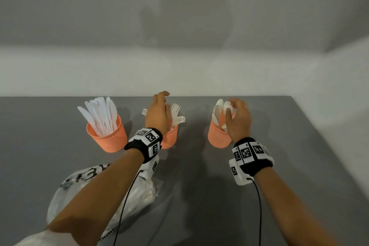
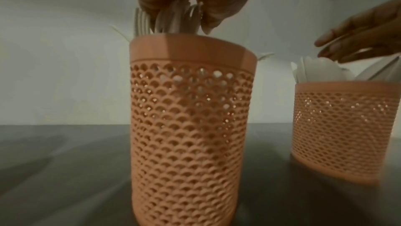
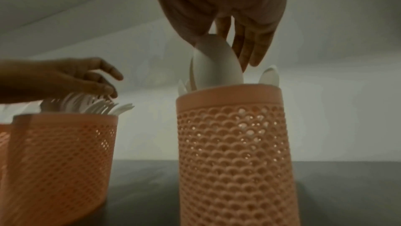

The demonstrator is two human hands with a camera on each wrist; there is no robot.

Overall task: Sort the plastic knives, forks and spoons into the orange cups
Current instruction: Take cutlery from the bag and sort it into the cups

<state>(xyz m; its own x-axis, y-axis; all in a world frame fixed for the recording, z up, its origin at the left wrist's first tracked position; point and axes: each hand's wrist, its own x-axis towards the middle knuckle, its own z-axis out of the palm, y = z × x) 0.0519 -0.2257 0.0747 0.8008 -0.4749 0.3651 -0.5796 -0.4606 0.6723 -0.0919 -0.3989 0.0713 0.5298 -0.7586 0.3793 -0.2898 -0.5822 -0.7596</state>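
My left hand (image 1: 157,114) hangs over the middle cup (image 1: 169,138), fingers loosely spread and bent down among the white forks (image 1: 177,116) that stand in it; in the left wrist view the fingertips (image 2: 208,23) sit between the fork heads, but I cannot tell whether they pinch any of them. My right hand (image 1: 238,120) is over the right cup (image 1: 217,138), which stands to the right of the middle cup with a gap between them. Its fingers are fairly straight and lie against the bowl of a white spoon (image 3: 217,61) standing in that cup, the thumb on the near side of the bowl. Whether it is a real grip I cannot tell. More spoons (image 1: 219,108) stick up around it.

To the left of the middle cup, just beside it, stands the left cup (image 1: 108,140), full of white knives (image 1: 101,116) fanned out with blades up. All three orange cups stand upright on the grey table (image 1: 199,195). Nearer to me than the middle cup, partly under my left forearm, lies a crumpled clear plastic bag (image 1: 83,181) with dark lettering and something white inside. Both wrists wear black bands (image 1: 253,158) carrying white blocks with black-and-white square markers.
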